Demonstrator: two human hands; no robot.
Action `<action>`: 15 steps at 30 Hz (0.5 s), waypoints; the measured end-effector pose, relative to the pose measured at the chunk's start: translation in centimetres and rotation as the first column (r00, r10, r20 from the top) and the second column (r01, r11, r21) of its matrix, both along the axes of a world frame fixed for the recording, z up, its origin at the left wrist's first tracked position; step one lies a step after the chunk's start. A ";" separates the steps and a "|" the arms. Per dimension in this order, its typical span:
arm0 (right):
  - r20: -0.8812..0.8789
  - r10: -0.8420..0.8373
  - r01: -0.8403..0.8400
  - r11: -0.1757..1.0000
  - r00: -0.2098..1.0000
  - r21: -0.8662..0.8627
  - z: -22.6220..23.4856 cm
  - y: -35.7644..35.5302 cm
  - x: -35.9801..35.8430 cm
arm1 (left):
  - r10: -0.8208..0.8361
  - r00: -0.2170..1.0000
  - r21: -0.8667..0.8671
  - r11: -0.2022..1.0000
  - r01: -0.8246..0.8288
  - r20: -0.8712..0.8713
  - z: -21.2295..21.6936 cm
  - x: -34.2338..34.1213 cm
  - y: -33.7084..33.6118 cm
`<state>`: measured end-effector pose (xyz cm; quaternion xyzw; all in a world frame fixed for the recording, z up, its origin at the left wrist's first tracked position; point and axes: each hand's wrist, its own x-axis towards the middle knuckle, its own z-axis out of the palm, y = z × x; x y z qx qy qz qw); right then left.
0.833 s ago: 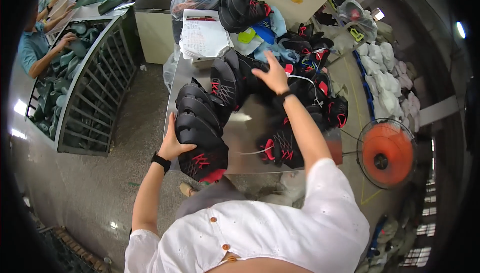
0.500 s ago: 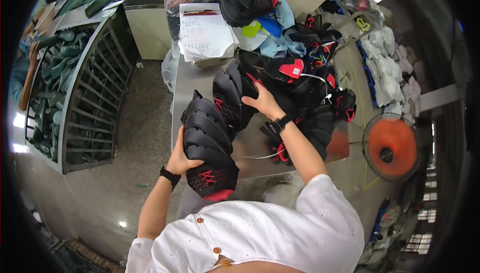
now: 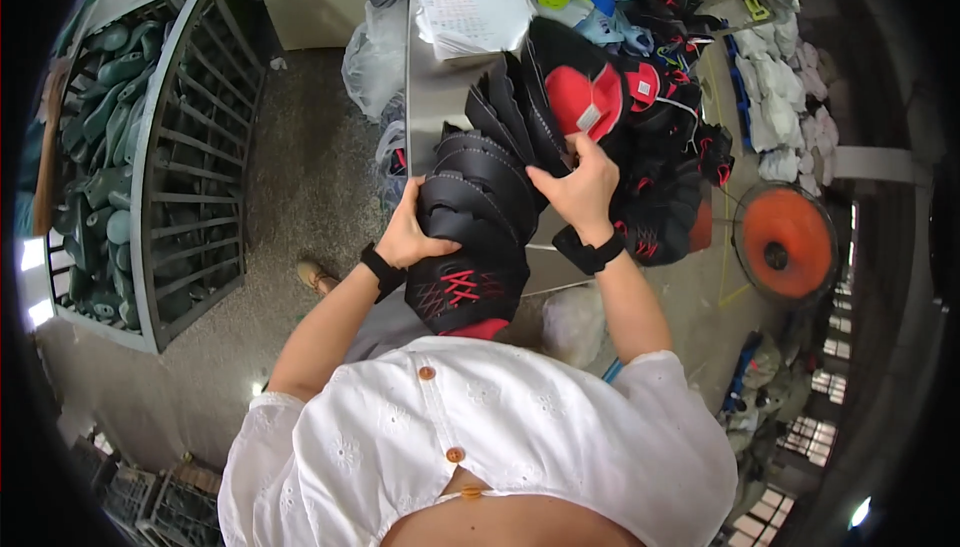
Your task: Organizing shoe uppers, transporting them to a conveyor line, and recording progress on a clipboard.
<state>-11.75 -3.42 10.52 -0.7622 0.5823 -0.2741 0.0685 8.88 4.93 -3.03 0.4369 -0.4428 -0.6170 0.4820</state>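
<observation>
A nested stack of black shoe uppers (image 3: 470,212) with red lacing stands tilted in front of my body. My left hand (image 3: 415,232) is wrapped round its left side, thumb across the front. Against its far right side lean more black uppers (image 3: 510,112), their edges fanned apart. My right hand (image 3: 582,187) is closed with thumb and fingers on the edge of these uppers, just below a red lining (image 3: 568,95) with a white label. My right fingertips are partly hidden.
Loose black-and-red uppers (image 3: 655,207) are heaped on the metal table (image 3: 428,132) at right. Written sheets (image 3: 470,7) lie at the back. A barred cart of green shoe lasts (image 3: 145,187) stands left, beside another person's arm (image 3: 50,142). An orange fan (image 3: 785,242) stands right.
My right hand and its uppers have come against the stack in my left hand, and a broad red lining now shows. The view has shifted, so the table appears farther up.
</observation>
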 end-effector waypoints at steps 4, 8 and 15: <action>-0.030 0.003 -0.007 0.991 1.000 -0.131 3.6 0.1 8.4 | -0.036 0.996 -0.141 0.990 0.023 -0.087 0.4 6.8 -2.0; -0.093 -0.139 0.141 0.990 0.986 0.017 1.0 -0.1 10.8 | -0.078 0.980 -0.170 0.984 0.046 -0.186 -0.9 10.4 -2.4; 0.065 0.001 0.013 0.974 0.998 -0.225 10.6 1.2 21.0 | 0.179 0.982 -0.579 0.796 -0.176 -0.053 4.0 17.5 -5.1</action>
